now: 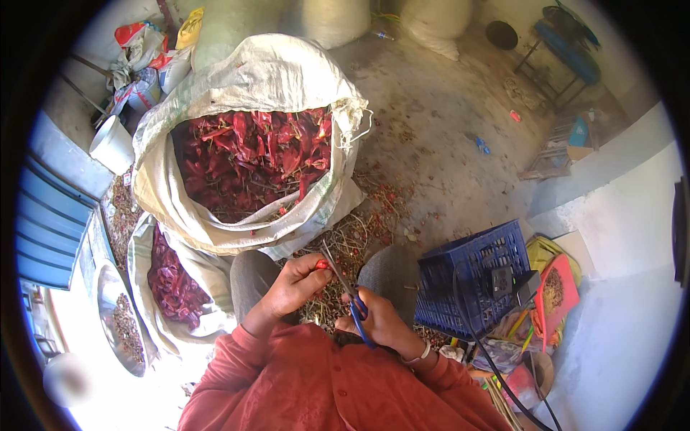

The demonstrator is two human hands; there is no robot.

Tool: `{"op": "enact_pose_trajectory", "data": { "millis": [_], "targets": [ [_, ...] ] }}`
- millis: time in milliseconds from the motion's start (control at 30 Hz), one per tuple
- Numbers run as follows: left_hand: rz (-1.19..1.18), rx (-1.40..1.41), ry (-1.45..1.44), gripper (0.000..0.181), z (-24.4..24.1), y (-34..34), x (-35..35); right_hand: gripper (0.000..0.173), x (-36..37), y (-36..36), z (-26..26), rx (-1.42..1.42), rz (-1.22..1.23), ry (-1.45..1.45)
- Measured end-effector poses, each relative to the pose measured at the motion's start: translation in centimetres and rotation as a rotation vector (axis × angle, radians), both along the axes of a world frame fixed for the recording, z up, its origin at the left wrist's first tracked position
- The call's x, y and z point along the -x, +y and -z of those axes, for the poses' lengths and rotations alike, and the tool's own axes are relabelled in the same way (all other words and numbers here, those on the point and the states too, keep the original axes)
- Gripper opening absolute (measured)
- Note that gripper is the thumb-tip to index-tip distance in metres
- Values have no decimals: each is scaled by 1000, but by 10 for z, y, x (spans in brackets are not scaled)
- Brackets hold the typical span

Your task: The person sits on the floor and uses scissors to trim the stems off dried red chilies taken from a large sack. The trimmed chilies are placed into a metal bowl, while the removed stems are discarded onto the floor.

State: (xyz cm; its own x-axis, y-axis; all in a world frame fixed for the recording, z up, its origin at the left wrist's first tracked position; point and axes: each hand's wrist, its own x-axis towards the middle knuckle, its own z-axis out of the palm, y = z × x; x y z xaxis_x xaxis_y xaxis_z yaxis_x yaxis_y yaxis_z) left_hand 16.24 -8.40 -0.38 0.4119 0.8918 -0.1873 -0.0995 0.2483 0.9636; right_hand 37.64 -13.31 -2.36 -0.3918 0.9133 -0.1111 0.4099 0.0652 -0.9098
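Between the thumb and fingers of my left hand (298,284) is a small red chili pepper (322,264), mostly hidden by the fingers. My right hand (380,318) grips blue-handled scissors (350,293), whose blades point up and left, close beside the chili. Beyond my knees stands a large woven plastic sack (269,70) with its mouth rolled back, full of dried red chilies (259,156). A smaller woven sack (141,269) at the left holds darker red chilies (175,285). Cut stems and chili bits (345,237) litter the floor between my knees.
A blue plastic crate (469,280) with a black device and cable stands at my right, beside a red dustpan-like scoop (568,291). At the left are a metal basin (105,307) and a white bucket (112,144). Filled white sacks (337,21) stand at the back.
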Motion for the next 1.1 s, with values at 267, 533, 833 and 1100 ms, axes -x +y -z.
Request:
{"op": "enact_pose_trajectory", "data": {
  "millis": [267, 533, 833, 1100],
  "targets": [
    [-93, -130, 69, 16, -17, 27, 8, 33, -9, 3, -4, 473, 183, 326],
    [-359, -395, 1034, 37, 12, 158, 36, 31, -6, 1, 0, 454, 240, 282],
    [-390, -353, 580, 26, 29, 149, 65, 24, -4, 7, -5, 304, 241, 290],
    [-213, -219, 14, 21, -16, 59, 46, 53, 5, 36, -7, -73, 145, -22]
  ]
}}
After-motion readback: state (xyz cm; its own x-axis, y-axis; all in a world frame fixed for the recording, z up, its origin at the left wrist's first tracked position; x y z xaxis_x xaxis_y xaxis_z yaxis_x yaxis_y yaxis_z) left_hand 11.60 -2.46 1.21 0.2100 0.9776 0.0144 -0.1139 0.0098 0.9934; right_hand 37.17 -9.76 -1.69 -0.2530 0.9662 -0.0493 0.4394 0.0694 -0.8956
